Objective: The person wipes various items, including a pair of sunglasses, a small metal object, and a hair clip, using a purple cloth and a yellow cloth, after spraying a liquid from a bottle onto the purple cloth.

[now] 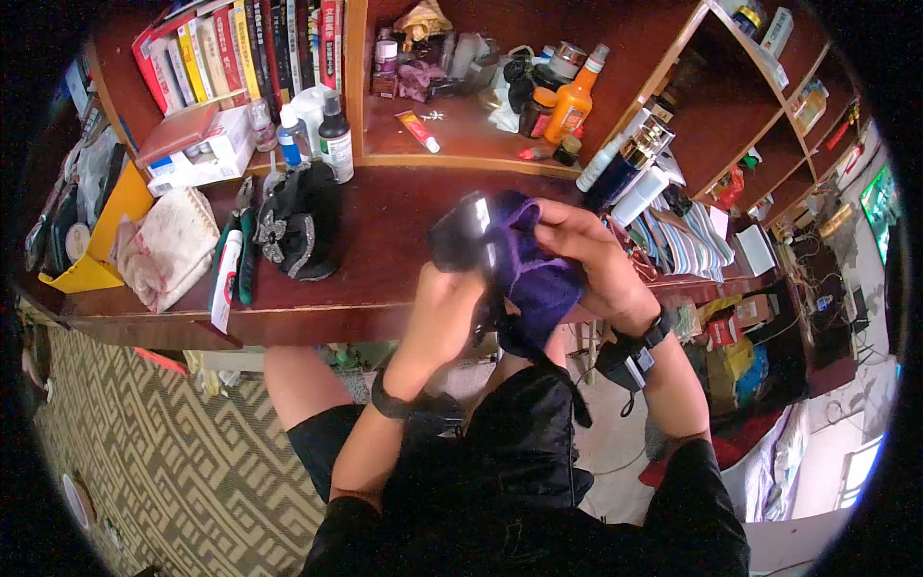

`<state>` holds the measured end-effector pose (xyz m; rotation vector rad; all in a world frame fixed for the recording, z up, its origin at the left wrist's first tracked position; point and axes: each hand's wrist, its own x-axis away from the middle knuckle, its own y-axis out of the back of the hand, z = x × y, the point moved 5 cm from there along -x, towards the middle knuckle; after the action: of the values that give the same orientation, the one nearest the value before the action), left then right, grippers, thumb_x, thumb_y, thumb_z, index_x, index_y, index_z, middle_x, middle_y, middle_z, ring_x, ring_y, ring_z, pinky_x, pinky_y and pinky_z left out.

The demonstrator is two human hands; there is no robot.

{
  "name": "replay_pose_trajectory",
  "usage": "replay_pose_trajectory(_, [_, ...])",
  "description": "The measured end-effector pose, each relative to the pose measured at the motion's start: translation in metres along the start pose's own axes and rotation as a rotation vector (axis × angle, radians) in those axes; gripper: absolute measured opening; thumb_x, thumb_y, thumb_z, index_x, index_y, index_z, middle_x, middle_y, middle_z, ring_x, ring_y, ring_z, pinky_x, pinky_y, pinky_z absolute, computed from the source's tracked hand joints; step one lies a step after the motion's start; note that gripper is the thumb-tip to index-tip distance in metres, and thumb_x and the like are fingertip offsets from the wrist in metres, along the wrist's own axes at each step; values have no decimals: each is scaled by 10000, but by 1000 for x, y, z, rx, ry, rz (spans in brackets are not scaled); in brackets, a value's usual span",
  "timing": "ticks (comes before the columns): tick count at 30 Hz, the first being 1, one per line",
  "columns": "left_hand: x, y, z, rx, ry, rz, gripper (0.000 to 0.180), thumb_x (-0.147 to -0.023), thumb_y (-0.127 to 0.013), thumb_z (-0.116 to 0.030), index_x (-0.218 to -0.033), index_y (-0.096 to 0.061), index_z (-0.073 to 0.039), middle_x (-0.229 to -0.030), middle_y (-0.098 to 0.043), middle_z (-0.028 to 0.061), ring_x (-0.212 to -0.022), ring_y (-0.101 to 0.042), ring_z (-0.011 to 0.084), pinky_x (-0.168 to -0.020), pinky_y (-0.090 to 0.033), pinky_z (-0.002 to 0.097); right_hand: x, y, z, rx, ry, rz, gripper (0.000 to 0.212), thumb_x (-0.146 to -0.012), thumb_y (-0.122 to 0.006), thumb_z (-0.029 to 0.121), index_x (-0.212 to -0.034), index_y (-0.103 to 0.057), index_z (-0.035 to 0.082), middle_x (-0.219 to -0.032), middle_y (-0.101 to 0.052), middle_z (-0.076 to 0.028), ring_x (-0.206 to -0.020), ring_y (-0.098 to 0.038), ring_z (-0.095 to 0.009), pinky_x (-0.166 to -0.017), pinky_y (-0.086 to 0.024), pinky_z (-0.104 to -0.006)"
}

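Head | yellow box [123,231]: plastic bag [95,175] inside | right hand [598,258]: purple cloth [548,288]

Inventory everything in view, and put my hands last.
purple cloth: one, purple, centre
shiny object: one, dark, beside the purple cloth
glittery item: count unclear, black, desk's left half
desk: one, red-brown, mid-view
black bottle: one, black, desk's back left
orange bottle: one, orange, top, right of centre
other bottles and jars: several, mixed colours, across the top
books: many, mixed colours, upper left
yellow box: one, yellow, far left
stained cloth: one, whitish, beside yellow box
striped cloth: count unclear, blue-white, desk's right
patterned rug: one, brown-beige, lower left
left hand: one, bare, holding shiny object
right hand: one, bare, holding purple cloth
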<state>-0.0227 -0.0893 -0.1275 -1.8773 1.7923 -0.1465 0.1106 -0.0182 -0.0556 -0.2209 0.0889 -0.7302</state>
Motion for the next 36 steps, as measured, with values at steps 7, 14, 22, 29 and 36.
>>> replay_pose_trajectory(7, [-4, 2, 2, -438, -189, 46, 199, -941, -538, -144, -902, -631, 27, -743, -618, 202, -656, -618, 238, -597, -450, 381, 23, 0, 19, 557, 292, 251, 329, -861, -630, 69, -1173, -646, -34, -1163, -678, -110, -1033, -645, -182, -918, -498, -287])
replay_pose_trajectory(14, [-5, -6, -17, -438, -249, 126, 225, -902, -550, -169, -878, -652, 30, -829, -662, 228, -748, -656, 347, -665, -475, 390, 18, -10, 13, 397, 135, -30, 322, -902, -626, 22, -1218, -636, -41, -1145, -675, -70, -1021, -616, -134, -916, -485, -282])
replay_pose_trajectory(22, [-3, 6, 3, -246, 67, 148, 217, -917, -547, -109, -948, -719, 20, -836, -691, -4, -819, -611, 111, -764, -493, 277, -4, -9, 0, 552, 151, 1, 282, -919, -589, -45, -1190, -657, -10, -1078, -688, -59, -999, -614, -123, -889, -494, -282])
replay_pose_trajectory(29, [-3, -5, 8, -289, -72, 89, 197, -892, -524, -116, -822, -602, 50, -680, -593, 155, -673, -571, 164, -641, -455, 347, 0, -8, 9, 665, -16, 241, 256, -875, -583, -30, -1109, -686, -20, -983, -699, -15, -903, -620, -110, -806, -503, -263])
replay_pose_trajectory(36, [-3, 10, 5, -269, 114, 156, 228, -924, -529, -126, -830, -636, 52, -713, -610, -9, -693, -537, 75, -641, -437, 296, -1, -11, 20, 791, 245, 153, 99, -852, -586, -38, -948, -603, -20, -790, -562, -47, -734, -498, -129, -666, -436, -294])
